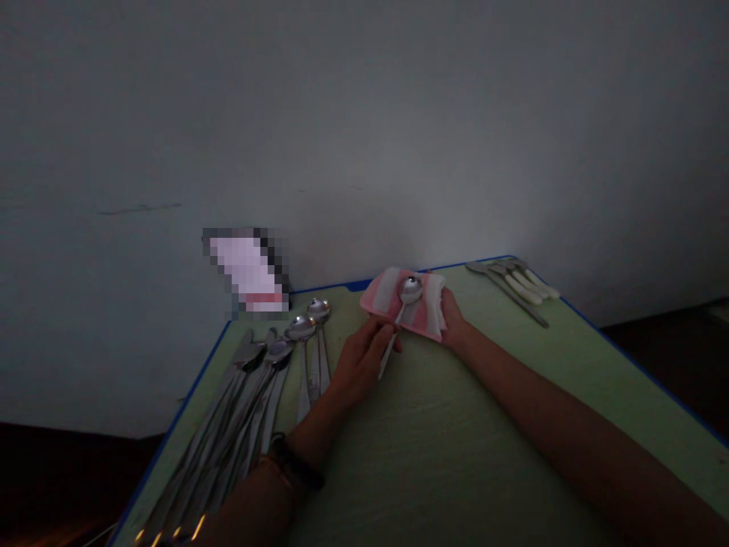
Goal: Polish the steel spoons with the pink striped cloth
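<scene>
My left hand (367, 353) pinches the handle of a metal spoon (410, 289) near the middle of the table. The spoon's bowl points away from me and lies over a pink and white striped cloth (387, 287). My right hand (449, 319) is closed around the cloth's right side, and most of its fingers are hidden behind the fabric. To the left of my left hand lie several metal spoons (301, 327), and a pile of longer cutlery (228, 410) is partly covered by my left forearm.
At the table's far right lie several forks with white handles (521, 285) and a long metal spoon (512, 292). A blurred-out phone-like object (247, 270) leans against the grey wall (364, 137). The green table (444, 433) has a blue edge.
</scene>
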{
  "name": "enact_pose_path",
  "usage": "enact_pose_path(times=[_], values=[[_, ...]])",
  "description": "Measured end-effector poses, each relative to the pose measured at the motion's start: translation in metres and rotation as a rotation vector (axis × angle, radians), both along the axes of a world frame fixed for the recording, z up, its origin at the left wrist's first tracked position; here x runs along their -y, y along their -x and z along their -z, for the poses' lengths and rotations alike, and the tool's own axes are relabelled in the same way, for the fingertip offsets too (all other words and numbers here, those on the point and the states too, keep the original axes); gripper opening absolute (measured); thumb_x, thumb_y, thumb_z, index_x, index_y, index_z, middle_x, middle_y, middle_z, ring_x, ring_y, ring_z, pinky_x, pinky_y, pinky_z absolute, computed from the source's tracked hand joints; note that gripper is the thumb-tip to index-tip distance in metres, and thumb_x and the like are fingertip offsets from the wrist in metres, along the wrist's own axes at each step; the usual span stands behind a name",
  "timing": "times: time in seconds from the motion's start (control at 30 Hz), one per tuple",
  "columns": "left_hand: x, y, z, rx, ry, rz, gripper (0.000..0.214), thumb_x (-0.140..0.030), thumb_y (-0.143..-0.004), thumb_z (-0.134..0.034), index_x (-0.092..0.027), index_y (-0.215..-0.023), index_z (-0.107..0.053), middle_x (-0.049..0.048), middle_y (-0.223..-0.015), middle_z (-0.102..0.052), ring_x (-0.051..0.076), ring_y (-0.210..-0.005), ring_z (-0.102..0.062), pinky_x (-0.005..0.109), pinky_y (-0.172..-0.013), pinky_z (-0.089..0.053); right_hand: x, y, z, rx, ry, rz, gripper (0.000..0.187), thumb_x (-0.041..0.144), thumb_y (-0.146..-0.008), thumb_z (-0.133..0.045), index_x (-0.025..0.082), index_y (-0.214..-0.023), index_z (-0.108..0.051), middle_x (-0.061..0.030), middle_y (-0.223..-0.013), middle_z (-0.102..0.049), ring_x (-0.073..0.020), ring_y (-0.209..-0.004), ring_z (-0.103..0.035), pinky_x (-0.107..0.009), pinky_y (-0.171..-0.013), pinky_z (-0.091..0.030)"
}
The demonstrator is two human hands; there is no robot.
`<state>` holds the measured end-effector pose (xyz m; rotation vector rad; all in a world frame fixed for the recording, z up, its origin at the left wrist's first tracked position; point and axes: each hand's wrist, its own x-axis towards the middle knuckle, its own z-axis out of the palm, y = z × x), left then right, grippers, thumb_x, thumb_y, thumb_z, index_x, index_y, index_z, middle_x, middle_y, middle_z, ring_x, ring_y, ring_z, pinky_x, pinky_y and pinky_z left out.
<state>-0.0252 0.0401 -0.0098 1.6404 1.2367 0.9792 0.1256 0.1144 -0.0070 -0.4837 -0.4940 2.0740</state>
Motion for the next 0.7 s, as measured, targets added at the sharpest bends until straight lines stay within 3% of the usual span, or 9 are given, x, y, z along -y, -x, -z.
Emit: enact_pose_path(times=[0.33, 0.7], values=[[-0.001, 0.001, 0.002, 0.029, 0.004, 0.002, 0.029, -0.039, -0.088, -0.041, -0.017, -0.093, -0.059, 0.0017, -0.077, -0.067, 0.011, -0.053, -0.049, 0.021, -0.05, -0.037, -0.006, -0.001, 0.011, 0.014, -0.053, -0.021, 0.045, 0.046, -0.086, -0.028, 0.015, -0.089, -0.06, -0.0095, -0.078, -0.069, -0.0244, -0.085, -0.064, -0.043, -0.088, -0.047], [0.003, 0.005, -0.002, 0.176, -0.116, 0.13, 0.025, -0.033, -0.086, -0.047, -0.016, -0.102, -0.056, 0.007, -0.098, -0.065, 0.017, -0.084, -0.058, 0.024, -0.063, -0.042, -0.006, -0.001, 0.01, 0.048, -0.002, -0.009, 0.051, 0.045, -0.089, -0.021, 0.013, -0.093, -0.06, -0.0104, -0.079, -0.068, -0.0243, -0.082, -0.064, -0.042, -0.082, -0.05]])
